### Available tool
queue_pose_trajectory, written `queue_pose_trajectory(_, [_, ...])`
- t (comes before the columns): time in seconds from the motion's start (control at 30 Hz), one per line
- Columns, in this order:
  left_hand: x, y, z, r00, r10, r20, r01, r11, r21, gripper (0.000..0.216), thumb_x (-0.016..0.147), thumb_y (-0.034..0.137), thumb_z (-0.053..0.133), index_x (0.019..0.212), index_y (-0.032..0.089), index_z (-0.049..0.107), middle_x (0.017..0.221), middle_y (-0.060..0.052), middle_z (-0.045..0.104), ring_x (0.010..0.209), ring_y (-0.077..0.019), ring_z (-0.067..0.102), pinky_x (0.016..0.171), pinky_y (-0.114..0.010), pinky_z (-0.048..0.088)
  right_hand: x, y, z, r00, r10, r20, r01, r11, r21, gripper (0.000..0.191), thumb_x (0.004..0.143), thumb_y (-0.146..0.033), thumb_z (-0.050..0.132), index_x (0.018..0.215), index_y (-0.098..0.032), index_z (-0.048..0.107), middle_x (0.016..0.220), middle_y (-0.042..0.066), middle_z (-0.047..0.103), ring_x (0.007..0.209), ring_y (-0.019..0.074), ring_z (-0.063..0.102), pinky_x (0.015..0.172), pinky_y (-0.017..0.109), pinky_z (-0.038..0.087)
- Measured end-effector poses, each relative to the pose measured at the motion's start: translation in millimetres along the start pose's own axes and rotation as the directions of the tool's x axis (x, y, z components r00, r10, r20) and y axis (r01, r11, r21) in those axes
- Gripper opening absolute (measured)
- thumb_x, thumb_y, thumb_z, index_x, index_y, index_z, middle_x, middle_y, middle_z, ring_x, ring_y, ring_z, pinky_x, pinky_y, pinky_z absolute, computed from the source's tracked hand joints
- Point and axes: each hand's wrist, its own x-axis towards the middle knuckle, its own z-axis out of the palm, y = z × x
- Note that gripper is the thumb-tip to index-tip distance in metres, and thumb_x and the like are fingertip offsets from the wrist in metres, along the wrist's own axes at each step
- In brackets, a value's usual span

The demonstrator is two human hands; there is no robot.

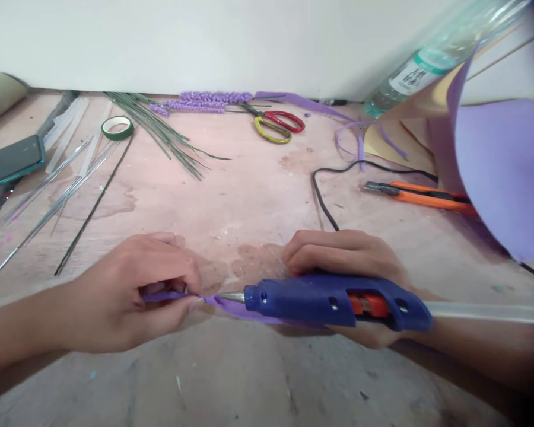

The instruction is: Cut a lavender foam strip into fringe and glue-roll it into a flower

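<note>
A narrow purple strip [258,315] runs sideways just in front of me, and my left hand [137,293] pinches it between thumb and forefinger. My right hand [351,255] grips a blue hot glue gun [298,301], which lies on its side with a clear glue stick [485,312] poking out of the back. The metal nozzle points left and sits at the strip, close to my left fingertips; whether it touches cannot be made out. Part of the strip passes behind the glue gun. The glue gun hides much of my right palm.
Red-and-yellow scissors [279,126], purple fuzzy stems [204,102] and green wires [160,127] lie along the back. Green tape [117,127], glue sticks [69,127] and a phone [13,161] are left. An orange utility knife [427,197], a black cord [317,184], purple sheet [502,172] and bottle [420,65] are right.
</note>
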Motion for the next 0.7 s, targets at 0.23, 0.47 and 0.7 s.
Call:
queue_pose_trajectory(0.23, [-1, 2, 0, 1.0, 0.0, -0.011, 0.0, 1.0, -0.025, 0.014, 0.098, 0.018, 0.055, 0.085, 0.021, 0.057, 0.071, 0.002, 0.066, 0.066, -0.0131, 0.059, 0.066, -0.026, 0.045, 1, 2, -7, 0.993, -0.063, 0.101, 0.063, 0.998, -0.001, 0.027, 0.098, -0.05, 0.053, 0.092, -0.024, 0.058, 0.08, 0.004, 0.059, 0.065, 0.0161, 0.055, 0.06, 0.029, 0.044])
queue_pose_trajectory(0.47, [1, 1, 0, 1.0, -0.012, 0.003, 0.012, 0.999, -0.03, 0.014, 0.098, 0.017, 0.054, 0.084, 0.021, 0.057, 0.071, 0.001, 0.067, 0.066, -0.0137, 0.058, 0.063, -0.027, 0.043, 8, 1, -7, 0.989, -0.085, 0.123, 0.088, 0.996, -0.016, 0.026, 0.095, -0.049, 0.056, 0.089, -0.024, 0.058, 0.078, 0.004, 0.06, 0.063, 0.0164, 0.055, 0.057, 0.029, 0.043])
queue_pose_trajectory(0.7, [1, 2, 0, 1.0, -0.023, 0.012, 0.023, 1.0, -0.017, 0.014, 0.098, 0.018, 0.054, 0.084, 0.021, 0.058, 0.071, 0.001, 0.066, 0.066, -0.0135, 0.058, 0.062, -0.027, 0.044, 9, 1, -7, 0.989, -0.062, 0.134, 0.066, 0.997, -0.026, 0.021, 0.094, -0.045, 0.057, 0.088, -0.025, 0.055, 0.077, 0.003, 0.059, 0.062, 0.0163, 0.053, 0.057, 0.03, 0.043])
